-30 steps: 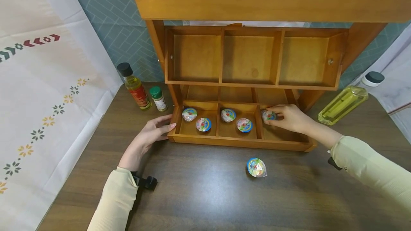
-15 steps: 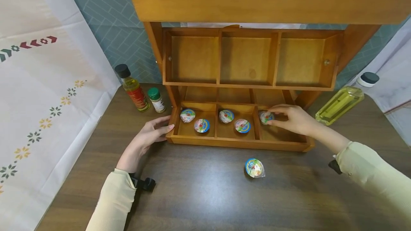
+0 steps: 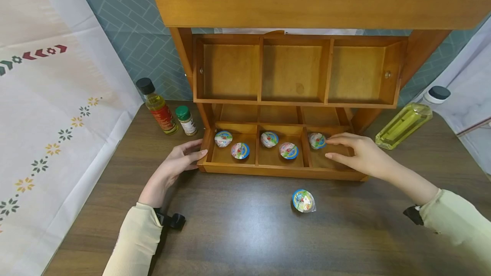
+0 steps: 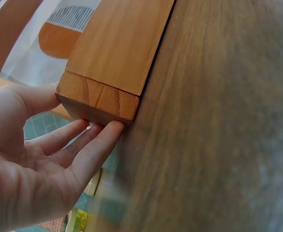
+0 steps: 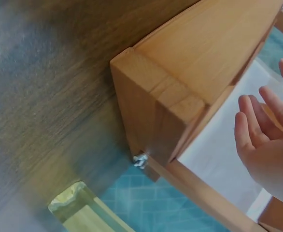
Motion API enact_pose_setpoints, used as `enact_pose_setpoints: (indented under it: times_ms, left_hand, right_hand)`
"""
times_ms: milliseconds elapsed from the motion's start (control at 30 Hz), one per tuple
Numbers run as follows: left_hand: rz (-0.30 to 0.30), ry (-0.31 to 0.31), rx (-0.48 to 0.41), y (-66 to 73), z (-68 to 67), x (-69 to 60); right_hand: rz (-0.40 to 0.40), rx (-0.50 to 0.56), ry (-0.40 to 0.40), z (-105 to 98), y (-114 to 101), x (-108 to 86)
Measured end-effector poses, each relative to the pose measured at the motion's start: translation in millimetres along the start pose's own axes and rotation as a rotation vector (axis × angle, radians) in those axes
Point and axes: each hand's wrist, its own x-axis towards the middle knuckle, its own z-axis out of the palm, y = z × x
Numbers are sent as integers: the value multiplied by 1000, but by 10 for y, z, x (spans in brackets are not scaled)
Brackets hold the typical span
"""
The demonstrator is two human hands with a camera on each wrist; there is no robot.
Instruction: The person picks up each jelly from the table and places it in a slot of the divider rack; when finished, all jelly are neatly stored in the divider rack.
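Observation:
My left hand (image 3: 178,161) rests its fingertips and thumb against the left end of the wooden rack's bottom tray (image 3: 268,171); in the left wrist view its fingers (image 4: 95,150) touch the end block. My right hand (image 3: 364,154) hovers over the tray's right compartment, thumb and fingers spread and holding nothing. Just left of its fingertips lies a small jelly cup (image 3: 317,140) with a printed lid. Two cups (image 3: 223,138) lie in the left compartment and two cups (image 3: 289,150) in the middle one. Another jelly cup (image 3: 303,201) lies on the table in front.
Above the tray are a tilted three-compartment tier (image 3: 293,71) and a top tier (image 3: 307,3). A red-labelled oil bottle (image 3: 163,116) and a green-capped spice jar (image 3: 186,121) stand at the left. A tall yellow oil bottle (image 3: 404,125) stands at the right.
My right hand has let go of the jelly cup in the right compartment and drawn back to the right, fingers spreading. The left hand has stayed on the tray's end.

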Motion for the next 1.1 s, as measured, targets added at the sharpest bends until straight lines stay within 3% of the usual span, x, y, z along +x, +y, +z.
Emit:
enact_pose_setpoints:
  times_ms: [333, 700, 867, 1100]
  left_hand:
    - [9, 10, 19, 30, 24, -13]
    - [16, 20, 16, 15, 20, -5]
    - [21, 28, 19, 4, 17, -5]
    - [15, 23, 19, 14, 25, 2]
  right_hand:
    - [-48, 22, 31, -30, -179, -240]
    - [-197, 119, 32, 167, -362, -493]
    - [-213, 114, -8, 291, -451, -560]
    - [-167, 53, -115, 402, -615, -618]
